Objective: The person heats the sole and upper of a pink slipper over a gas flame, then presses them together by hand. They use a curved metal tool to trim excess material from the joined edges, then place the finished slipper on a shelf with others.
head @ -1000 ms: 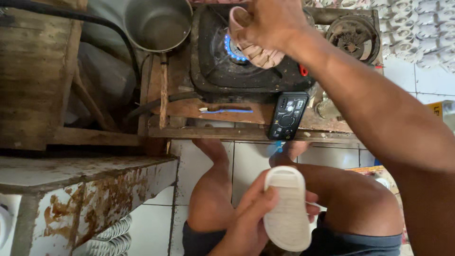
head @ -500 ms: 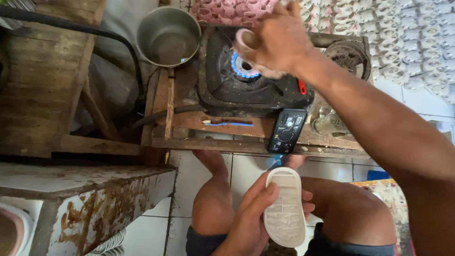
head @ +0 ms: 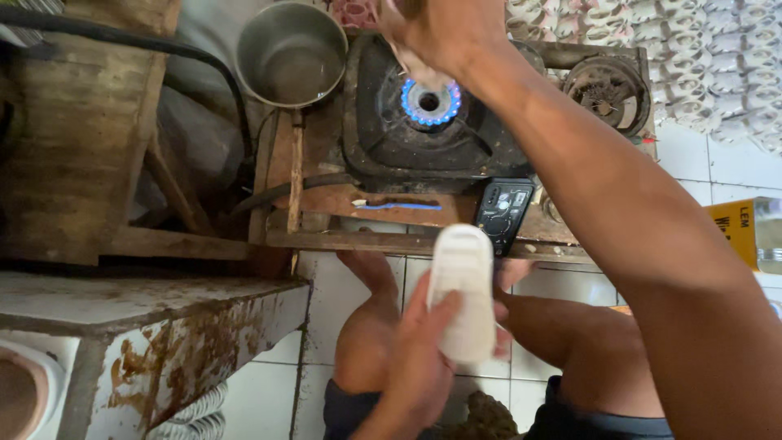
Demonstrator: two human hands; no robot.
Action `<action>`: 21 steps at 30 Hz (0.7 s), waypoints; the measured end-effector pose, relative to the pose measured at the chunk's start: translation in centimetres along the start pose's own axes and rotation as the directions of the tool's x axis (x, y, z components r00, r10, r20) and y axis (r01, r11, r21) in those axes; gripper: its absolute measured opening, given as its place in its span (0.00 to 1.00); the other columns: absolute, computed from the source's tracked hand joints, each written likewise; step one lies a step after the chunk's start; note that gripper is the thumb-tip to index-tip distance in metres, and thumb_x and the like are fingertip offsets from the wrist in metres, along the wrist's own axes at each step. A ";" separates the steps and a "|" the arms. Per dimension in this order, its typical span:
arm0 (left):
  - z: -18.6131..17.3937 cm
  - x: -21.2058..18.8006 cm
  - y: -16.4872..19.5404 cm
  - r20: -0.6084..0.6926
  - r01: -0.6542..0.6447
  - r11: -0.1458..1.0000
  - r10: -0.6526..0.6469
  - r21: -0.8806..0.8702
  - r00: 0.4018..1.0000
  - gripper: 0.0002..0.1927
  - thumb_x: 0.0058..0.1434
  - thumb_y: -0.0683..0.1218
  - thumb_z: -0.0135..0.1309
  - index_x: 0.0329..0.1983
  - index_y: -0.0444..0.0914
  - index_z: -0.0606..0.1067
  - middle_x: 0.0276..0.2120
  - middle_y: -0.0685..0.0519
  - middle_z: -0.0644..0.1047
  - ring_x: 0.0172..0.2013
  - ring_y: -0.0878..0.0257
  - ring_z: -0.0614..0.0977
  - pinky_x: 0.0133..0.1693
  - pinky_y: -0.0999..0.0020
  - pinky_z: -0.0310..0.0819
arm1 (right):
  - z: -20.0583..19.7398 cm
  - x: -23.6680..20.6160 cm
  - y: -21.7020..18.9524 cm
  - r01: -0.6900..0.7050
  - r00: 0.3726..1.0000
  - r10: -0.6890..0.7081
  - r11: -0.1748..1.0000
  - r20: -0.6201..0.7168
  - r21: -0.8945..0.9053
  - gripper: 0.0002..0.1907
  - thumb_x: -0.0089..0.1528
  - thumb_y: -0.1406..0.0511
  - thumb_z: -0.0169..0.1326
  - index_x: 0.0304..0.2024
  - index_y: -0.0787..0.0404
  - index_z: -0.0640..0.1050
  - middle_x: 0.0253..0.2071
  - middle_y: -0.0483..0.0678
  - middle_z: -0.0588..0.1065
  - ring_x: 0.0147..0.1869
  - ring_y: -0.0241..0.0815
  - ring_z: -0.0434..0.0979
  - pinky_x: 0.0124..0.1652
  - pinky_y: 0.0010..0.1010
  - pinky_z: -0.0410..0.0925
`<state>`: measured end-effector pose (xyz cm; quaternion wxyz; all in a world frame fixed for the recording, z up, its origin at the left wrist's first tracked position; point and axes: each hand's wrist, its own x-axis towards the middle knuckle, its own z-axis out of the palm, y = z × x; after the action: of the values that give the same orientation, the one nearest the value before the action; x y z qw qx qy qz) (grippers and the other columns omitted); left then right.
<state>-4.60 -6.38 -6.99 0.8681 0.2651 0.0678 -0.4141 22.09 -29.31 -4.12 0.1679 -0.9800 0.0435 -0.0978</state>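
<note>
left hand (head: 423,358) grips white shoe sole (head: 463,293) over the lap; likely light, flexible, best held mid-length. right hand (head: 444,33) pinches a pale piece (head: 419,75) above lit gas burner (head: 430,102).

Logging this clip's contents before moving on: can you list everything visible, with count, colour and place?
gas stove: 1, black, top centre on a wooden stand
burner flame: 1, blue ring, lit, under the right hand
metal pot: 1, grey, left of the stove
spare burner: 1, rusty dark, right of the stove
black device: 1, on the stand's front edge
blue stick: 1, on the stand, left of the device
hose: 1, black, upper left
white sole: 1, white, centre, in the left hand
yellow box: 1, right edge
left hand: fingers around the white sole
right hand: over the flame, holding a pale piece, unclear what
</note>
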 end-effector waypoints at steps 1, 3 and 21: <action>-0.2 0.4 0.4 0.063 -0.082 0.996 0.084 -0.034 0.994 0.24 0.68 0.45 0.42 0.67 0.34 0.63 0.45 0.38 0.78 0.38 0.50 0.83 0.42 0.54 0.80 | -0.8 -0.8 -0.2 0.063 0.995 -0.065 0.998 -0.079 -0.031 0.18 0.62 0.54 0.57 0.29 0.61 0.81 0.23 0.55 0.77 0.27 0.52 0.78 0.31 0.44 0.69; -0.8 2.1 2.2 -0.014 -0.092 0.995 0.092 -0.039 0.996 0.31 0.62 0.47 0.41 0.71 0.38 0.64 0.49 0.42 0.76 0.45 0.53 0.81 0.49 0.55 0.78 | -2.5 -3.5 -0.1 0.167 0.960 -0.186 0.980 -0.208 -0.109 0.19 0.56 0.53 0.62 0.26 0.63 0.82 0.22 0.56 0.77 0.26 0.52 0.79 0.29 0.45 0.69; 2.5 6.7 6.7 0.084 -0.332 0.670 0.374 0.664 0.924 0.24 0.60 0.40 0.59 0.60 0.33 0.72 0.47 0.43 0.81 0.44 0.55 0.83 0.44 0.62 0.80 | -3.3 -9.3 6.1 0.054 0.991 -0.008 0.937 -0.134 0.345 0.17 0.60 0.56 0.66 0.39 0.65 0.83 0.26 0.51 0.76 0.28 0.39 0.74 0.34 0.35 0.67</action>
<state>4.49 -8.80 -4.41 0.7762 0.5776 -0.1113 -0.2268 11.96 -35.02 -4.76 0.3337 -0.9269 0.0208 -0.1703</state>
